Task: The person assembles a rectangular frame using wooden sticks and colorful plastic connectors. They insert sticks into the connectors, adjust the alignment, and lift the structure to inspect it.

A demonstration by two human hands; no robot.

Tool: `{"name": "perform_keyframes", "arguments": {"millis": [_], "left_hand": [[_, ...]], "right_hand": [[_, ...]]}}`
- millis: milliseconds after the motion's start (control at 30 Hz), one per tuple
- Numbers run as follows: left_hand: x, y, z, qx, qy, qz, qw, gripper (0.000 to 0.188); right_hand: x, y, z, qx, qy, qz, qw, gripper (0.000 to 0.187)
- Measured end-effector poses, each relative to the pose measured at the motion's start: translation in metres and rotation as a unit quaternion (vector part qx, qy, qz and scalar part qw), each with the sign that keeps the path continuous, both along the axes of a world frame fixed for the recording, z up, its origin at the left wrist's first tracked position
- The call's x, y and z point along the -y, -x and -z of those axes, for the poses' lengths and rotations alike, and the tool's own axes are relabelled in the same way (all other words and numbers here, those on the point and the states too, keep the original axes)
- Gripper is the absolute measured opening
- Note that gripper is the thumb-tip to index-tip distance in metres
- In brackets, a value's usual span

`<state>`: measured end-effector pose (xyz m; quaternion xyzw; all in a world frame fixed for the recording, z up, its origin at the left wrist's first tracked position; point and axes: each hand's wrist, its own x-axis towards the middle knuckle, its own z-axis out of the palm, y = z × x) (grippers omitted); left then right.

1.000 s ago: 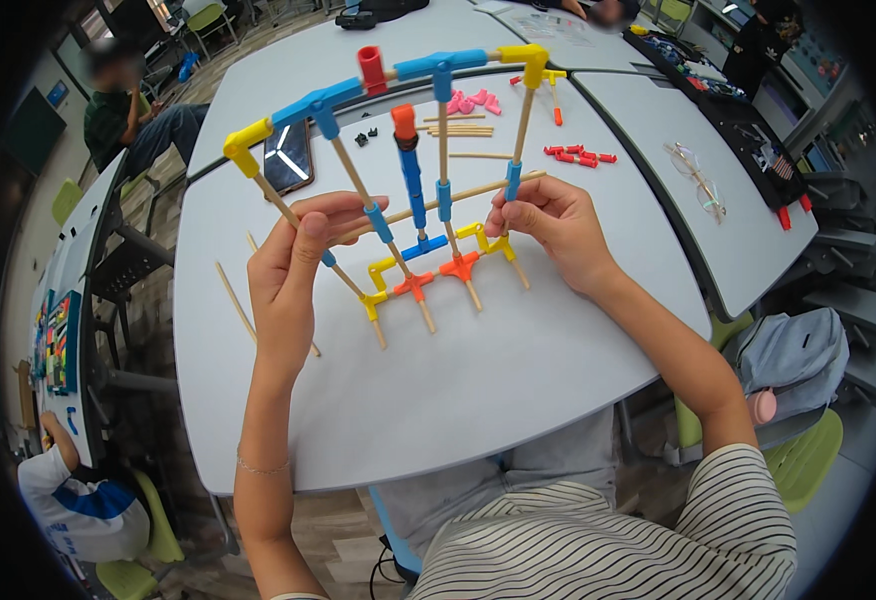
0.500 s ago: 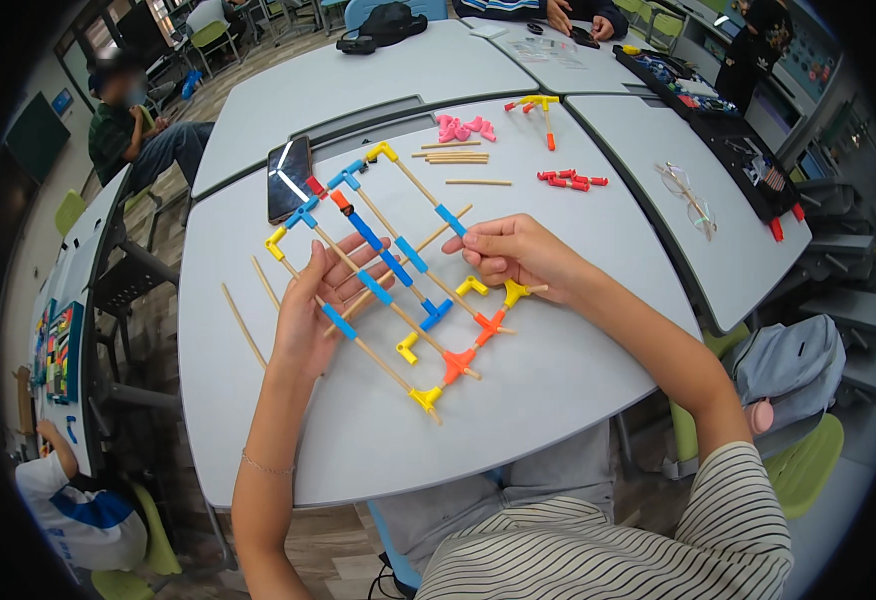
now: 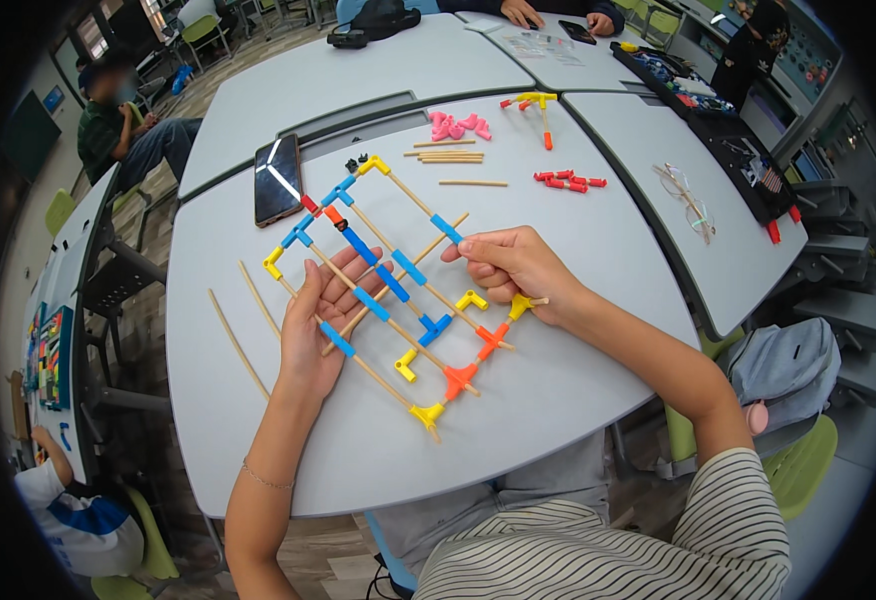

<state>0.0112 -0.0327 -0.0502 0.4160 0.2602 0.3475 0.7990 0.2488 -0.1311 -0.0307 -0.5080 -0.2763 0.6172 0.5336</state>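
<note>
Between my hands is a frame of wooden sticks and plastic connectors (image 3: 410,268), tilted above the table. Blue sleeves sit along its sticks, yellow elbows at its far corners, and orange and yellow joints along its near edge. My left hand (image 3: 310,345) supports it from the left, palm up, thumb beside an outer stick and fingers spread underneath. My right hand (image 3: 518,268) pinches the blue sleeve (image 3: 446,228) on the right outer stick, where a long crossing stick meets it. Two loose-looking yellow elbows (image 3: 406,366) show near the blue T-piece (image 3: 436,328); whether they are attached I cannot tell.
Beyond the frame are a phone (image 3: 278,182), pink connectors (image 3: 458,126), loose sticks (image 3: 450,157), red connectors (image 3: 570,181) and a small yellow-red assembly (image 3: 533,105). Two sticks (image 3: 238,340) lie left of my left arm. Glasses (image 3: 688,200) and a black case (image 3: 703,130) are rightward.
The frame and both my hands keep nearly the same pose, while the whole view shifts slightly. Across the table, another person's hands have moved apart, with a dark phone lying near them.
</note>
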Motion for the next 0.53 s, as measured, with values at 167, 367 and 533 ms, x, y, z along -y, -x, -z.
{"name": "perform_keyframes", "arguments": {"millis": [167,367,533], "left_hand": [[0.0003,-0.0002,-0.0001,0.0,-0.006,0.0,1.0,0.056],[0.0009,-0.001,-0.001,-0.001,-0.013,0.004,1.0,0.056],[-0.0018,0.0008,0.0024,0.005,-0.012,0.016,1.0,0.057]], "right_hand": [[0.0003,-0.0001,0.0009,0.015,-0.003,-0.001,1.0,0.028],[0.0021,0.0032,-0.0039,0.025,0.006,0.009,1.0,0.029],[0.0028,-0.0005,-0.0036,0.014,0.001,0.001,1.0,0.027]]}}
